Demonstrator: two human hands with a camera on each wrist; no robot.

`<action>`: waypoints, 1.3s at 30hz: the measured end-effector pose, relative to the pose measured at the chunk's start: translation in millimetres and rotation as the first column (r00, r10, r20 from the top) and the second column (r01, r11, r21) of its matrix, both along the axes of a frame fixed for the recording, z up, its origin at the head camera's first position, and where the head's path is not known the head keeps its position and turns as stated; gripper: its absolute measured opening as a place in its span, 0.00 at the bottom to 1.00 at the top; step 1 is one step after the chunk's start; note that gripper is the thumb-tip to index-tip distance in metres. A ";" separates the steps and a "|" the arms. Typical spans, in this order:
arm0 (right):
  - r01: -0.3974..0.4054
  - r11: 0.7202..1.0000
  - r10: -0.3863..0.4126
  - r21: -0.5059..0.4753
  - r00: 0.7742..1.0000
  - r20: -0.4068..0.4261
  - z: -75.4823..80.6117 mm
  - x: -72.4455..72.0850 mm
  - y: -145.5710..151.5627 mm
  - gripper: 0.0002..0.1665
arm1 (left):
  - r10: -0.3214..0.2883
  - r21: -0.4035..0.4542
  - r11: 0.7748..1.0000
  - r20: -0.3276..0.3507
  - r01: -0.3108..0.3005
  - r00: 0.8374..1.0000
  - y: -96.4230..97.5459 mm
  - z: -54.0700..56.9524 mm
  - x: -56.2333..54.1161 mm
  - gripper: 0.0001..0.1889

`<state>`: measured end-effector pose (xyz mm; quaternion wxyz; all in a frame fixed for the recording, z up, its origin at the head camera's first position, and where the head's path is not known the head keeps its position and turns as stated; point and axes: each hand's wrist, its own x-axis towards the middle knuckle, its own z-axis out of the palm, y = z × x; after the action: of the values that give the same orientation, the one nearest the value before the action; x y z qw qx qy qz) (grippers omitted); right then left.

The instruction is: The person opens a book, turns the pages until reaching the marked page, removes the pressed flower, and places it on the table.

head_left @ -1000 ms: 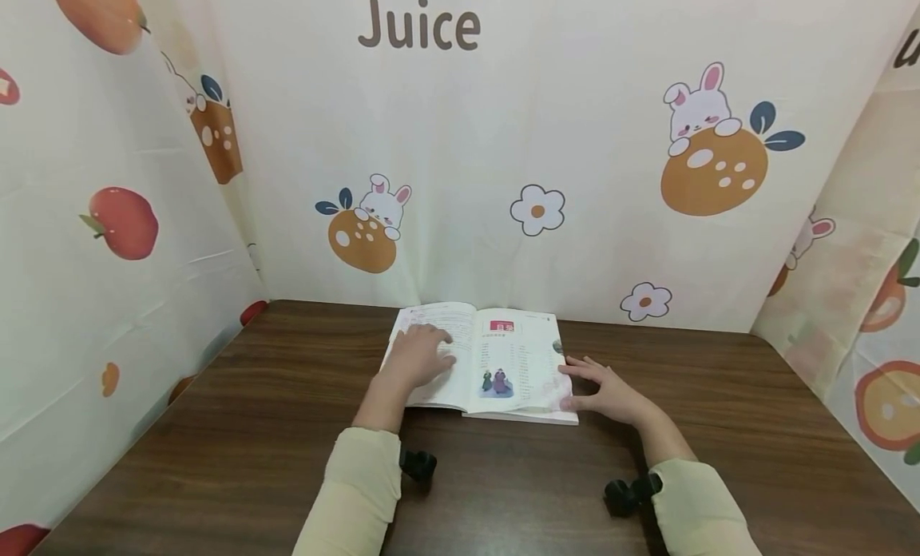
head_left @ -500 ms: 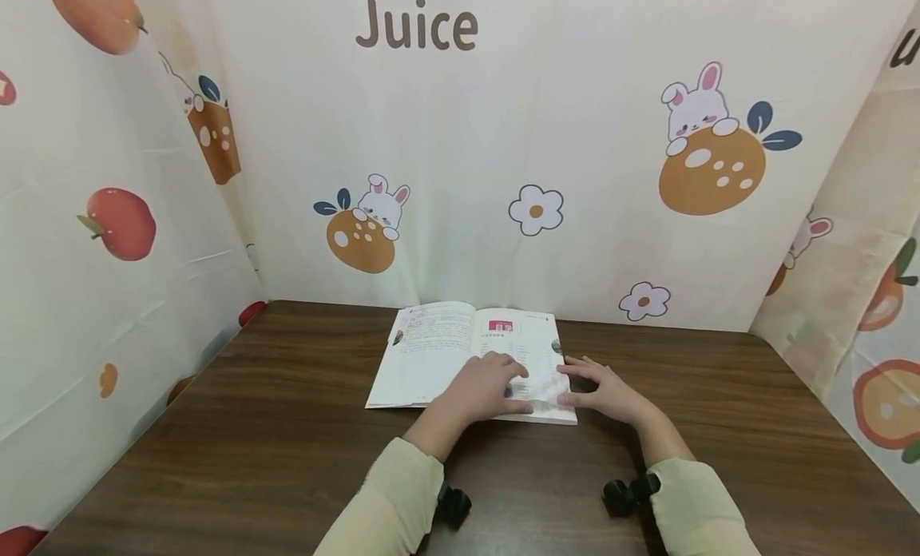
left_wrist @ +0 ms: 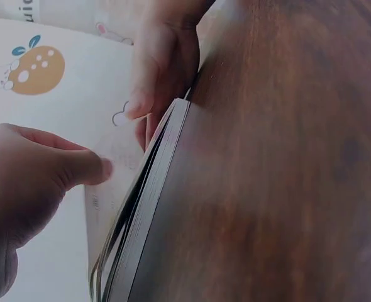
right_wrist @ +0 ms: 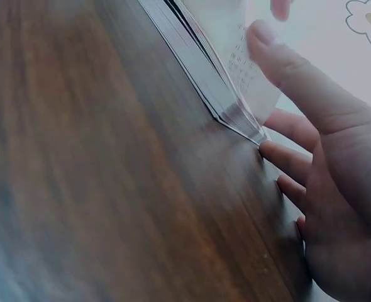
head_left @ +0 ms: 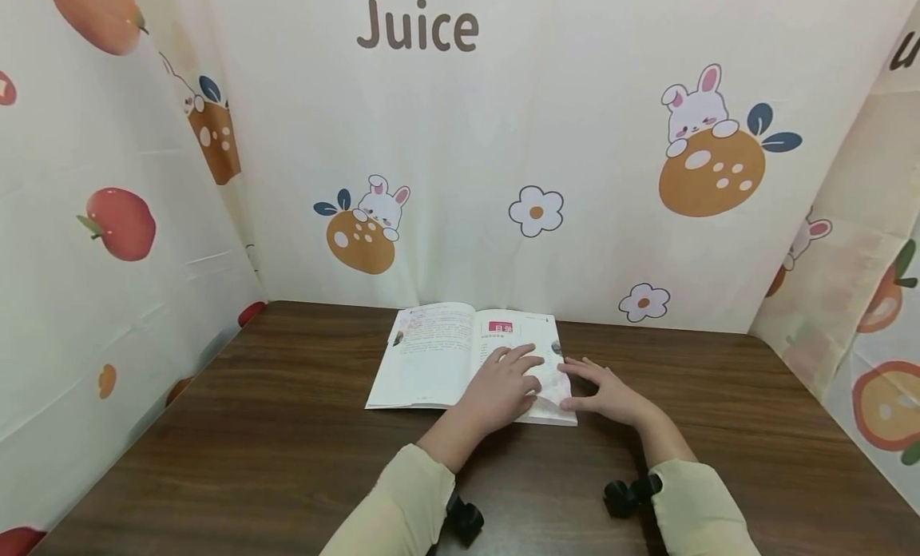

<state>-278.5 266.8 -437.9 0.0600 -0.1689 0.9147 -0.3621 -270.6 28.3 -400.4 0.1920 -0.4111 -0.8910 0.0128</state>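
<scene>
An open book (head_left: 424,372) lies on the table, printed text on its left page and a red heading box on its right. My left hand (head_left: 501,388) is over the right page, fingers spread loosely towards the far right. In the left wrist view its thumb (left_wrist: 88,168) extends over that page. Beside the book's right edge rests my right hand (head_left: 607,392), thumb and index finger wide apart. The right wrist view has its thumb (right_wrist: 286,63) over the page and its other fingers (right_wrist: 286,160) along the book's side at the tabletop. Page edges fan slightly near this corner.
The dark wood table (head_left: 287,460) reaches back to a white curtain (head_left: 460,140) printed with fruit, rabbits and flowers. More printed cloth hangs on both sides. Black wrist cameras (head_left: 632,494) sit at the cuffs of the pale sleeves (head_left: 391,500).
My left hand has moved from the left page rightward onto the right page, and its fingers have then spread further over it. The left page is now uncovered. My right hand has stayed put.
</scene>
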 end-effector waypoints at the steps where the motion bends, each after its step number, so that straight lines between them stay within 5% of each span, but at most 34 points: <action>1: -0.003 1.000 0.003 0.002 1.000 0.004 0.0 0.1 0.7 0.44 | 0.012 0.015 1.000 -0.005 -0.012 1.000 -0.1 -0.2 -0.7 0.10; 10: 0.011 0.999 -0.012 0.042 1.000 0.019 0.8 0.7 1.3 0.55 | 0.072 0.178 0.982 -0.043 -0.063 0.997 -14.5 13.0 -8.1 0.23; 17: 0.014 0.999 -0.015 0.043 0.999 0.034 1.5 1.4 0.9 0.55 | 0.181 0.372 0.920 -0.119 -0.125 0.976 -47.2 36.7 -20.5 0.22; 20: 0.018 0.999 -0.019 0.048 0.999 0.040 1.4 1.4 1.2 0.55 | 0.252 0.417 0.883 -0.036 -0.215 0.967 -67.1 52.7 -22.6 0.20; 23: 0.020 0.999 -0.022 0.049 0.999 0.041 1.2 1.2 1.5 0.55 | 0.322 0.360 0.863 0.149 -0.354 0.935 -91.4 65.3 -23.8 0.24; 26: 0.019 0.999 -0.021 0.046 0.999 0.039 0.7 1.0 1.9 0.55 | 0.373 0.225 0.850 0.380 -0.475 0.847 -119.1 68.3 -24.9 0.29; 30: 0.018 0.999 -0.020 0.040 0.999 0.037 0.0 0.9 2.8 0.54 | 0.383 0.100 0.812 0.652 -0.575 0.654 -150.5 59.2 -27.3 0.33; 33: 0.018 0.999 -0.020 0.039 0.999 0.038 -0.3 0.9 3.1 0.54 | 0.373 0.042 0.774 0.776 -0.632 0.508 -165.5 46.6 -31.3 0.34; 34: 0.018 0.999 -0.019 0.039 0.999 0.037 -0.4 0.9 3.1 0.54 | 0.371 0.025 0.764 0.800 -0.645 0.471 -168.8 42.2 -32.5 0.33; 36: 0.016 0.999 -0.017 0.039 0.999 0.036 -0.6 0.9 2.8 0.53 | 0.368 -0.010 0.755 0.834 -0.656 0.410 -173.1 34.1 -35.2 0.32; 39: 0.014 0.999 -0.016 0.035 0.999 0.033 -0.5 1.0 2.2 0.53 | 0.363 -0.049 0.760 0.859 -0.648 0.360 -175.2 24.6 -38.1 0.31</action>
<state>-277.6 269.0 -438.4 0.0752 -0.1550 0.9211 -0.3491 -308.7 -146.9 -375.8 -0.2067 -0.0324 -0.9431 -0.2583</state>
